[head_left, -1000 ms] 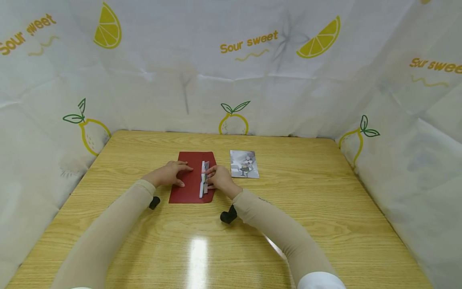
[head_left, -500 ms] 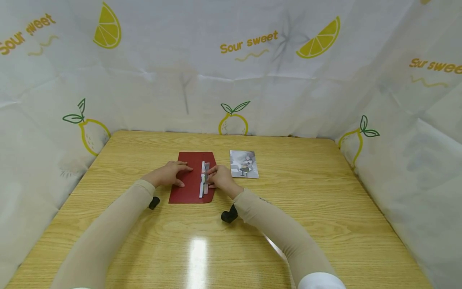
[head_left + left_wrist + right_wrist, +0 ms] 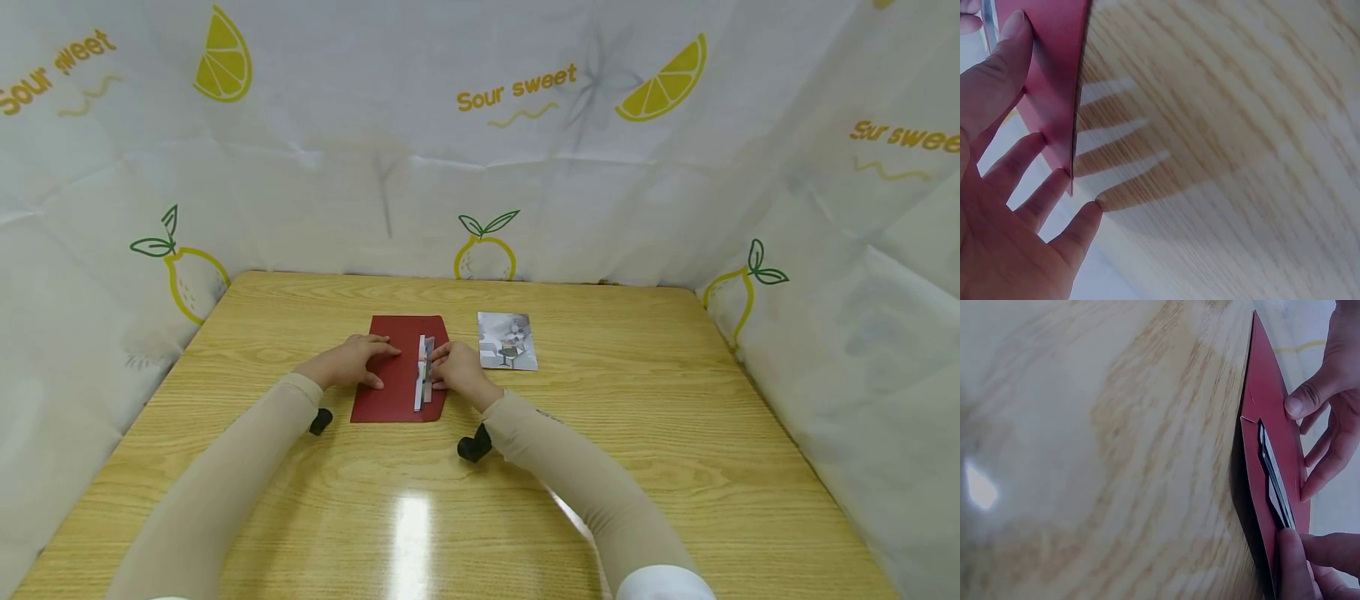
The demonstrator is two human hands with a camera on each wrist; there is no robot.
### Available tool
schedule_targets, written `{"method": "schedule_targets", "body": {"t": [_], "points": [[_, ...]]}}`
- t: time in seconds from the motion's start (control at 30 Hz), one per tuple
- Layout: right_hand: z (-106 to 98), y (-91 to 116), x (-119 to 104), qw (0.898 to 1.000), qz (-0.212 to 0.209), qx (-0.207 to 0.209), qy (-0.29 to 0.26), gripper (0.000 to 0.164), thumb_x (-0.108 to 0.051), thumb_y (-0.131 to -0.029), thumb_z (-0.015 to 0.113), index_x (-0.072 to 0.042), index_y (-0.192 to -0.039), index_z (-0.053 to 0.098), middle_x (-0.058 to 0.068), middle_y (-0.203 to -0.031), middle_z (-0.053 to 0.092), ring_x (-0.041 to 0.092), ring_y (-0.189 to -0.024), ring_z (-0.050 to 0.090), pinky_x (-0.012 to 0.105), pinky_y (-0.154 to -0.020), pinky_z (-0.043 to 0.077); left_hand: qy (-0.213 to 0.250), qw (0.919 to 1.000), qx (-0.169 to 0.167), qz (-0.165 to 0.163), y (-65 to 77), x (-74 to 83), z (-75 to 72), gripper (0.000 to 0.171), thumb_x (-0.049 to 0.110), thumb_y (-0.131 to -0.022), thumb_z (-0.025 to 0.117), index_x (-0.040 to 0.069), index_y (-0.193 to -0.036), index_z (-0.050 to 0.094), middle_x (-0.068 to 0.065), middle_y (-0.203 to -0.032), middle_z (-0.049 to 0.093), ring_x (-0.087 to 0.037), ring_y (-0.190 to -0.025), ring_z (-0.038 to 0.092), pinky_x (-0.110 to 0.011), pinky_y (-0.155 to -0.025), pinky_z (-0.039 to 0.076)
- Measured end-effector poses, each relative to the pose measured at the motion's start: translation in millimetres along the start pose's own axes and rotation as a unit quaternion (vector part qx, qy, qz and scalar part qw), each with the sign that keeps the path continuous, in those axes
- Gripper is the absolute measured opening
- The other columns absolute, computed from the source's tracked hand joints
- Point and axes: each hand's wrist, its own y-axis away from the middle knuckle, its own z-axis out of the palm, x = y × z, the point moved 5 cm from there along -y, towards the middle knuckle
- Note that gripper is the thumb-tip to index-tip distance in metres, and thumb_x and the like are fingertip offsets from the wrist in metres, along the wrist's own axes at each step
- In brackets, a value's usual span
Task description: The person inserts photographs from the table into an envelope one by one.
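A red paper envelope (image 3: 393, 400) lies flat on the wooden table with its flap side to the right. Out of its opening stick several picture cards (image 3: 419, 392), also visible edge-on as a thin stack (image 3: 1272, 478) in the right wrist view. The left hand (image 3: 348, 360) rests on the envelope's left part with fingers spread. In the left wrist view its thumb (image 3: 1007, 53) lies on top of the red paper. The right hand (image 3: 461, 372) pinches the cards at their right side with thumb and fingertips. The cards' inner ends are hidden inside the envelope.
A grey-and-white picture card (image 3: 507, 341) lies on the table behind and right of the right hand. Black wrist-camera mounts (image 3: 475, 445) show below the wrists. A white lemon-printed cloth (image 3: 337, 167) hangs around the table's back and sides.
The right fingertips shift very slightly at the cards. The left hand, the envelope and the loose card stay in place.
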Motion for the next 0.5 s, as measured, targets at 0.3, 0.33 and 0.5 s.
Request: {"method": "schedule_targets", "body": {"t": [0.3, 0.33, 0.5], "points": [[0.8, -2.6, 0.2, 1.000, 0.006, 0.009, 0.009, 0.019, 0.009, -0.085, 0.064, 0.002, -0.103, 0.067, 0.008, -0.078, 0.061, 0.021, -0.067, 0.067, 0.030, -0.060, 0.059, 0.001, 1.0000, -0.003, -0.001, 0.5, 0.3, -0.1, 0.062, 0.019, -0.086, 0.073, 0.009, -0.142, 0.049, -0.023, -0.154, 0.029, -0.048, -0.139, 0.024, -0.055, -0.109, 0.035], [0.8, -3.1, 0.6, 1.000, 0.007, 0.009, 0.010, 0.019, 0.009, -0.085, 0.064, 0.002, -0.103, 0.067, 0.009, -0.078, 0.061, 0.020, -0.066, 0.066, 0.030, -0.059, 0.059, 0.001, 1.0000, -0.003, -0.001, 0.6, 0.4, -0.3, 0.061, 0.019, -0.086, 0.073, 0.009, -0.142, 0.049, -0.023, -0.154, 0.029, -0.048, -0.139, 0.024, -0.055, -0.109, 0.035], [2.0, -5.6, 2.7, 1.000, 0.015, 0.013, 0.011, 0.019, 0.008, -0.085, 0.064, 0.001, -0.102, 0.067, 0.012, -0.082, 0.062, 0.018, -0.063, 0.065, 0.028, -0.057, 0.058, 0.004, 1.0000, -0.002, -0.001, -0.1, 0.1, -0.9, 0.062, 0.019, -0.086, 0.073, 0.009, -0.142, 0.049, -0.023, -0.155, 0.029, -0.047, -0.140, 0.024, -0.054, -0.110, 0.034]]}}
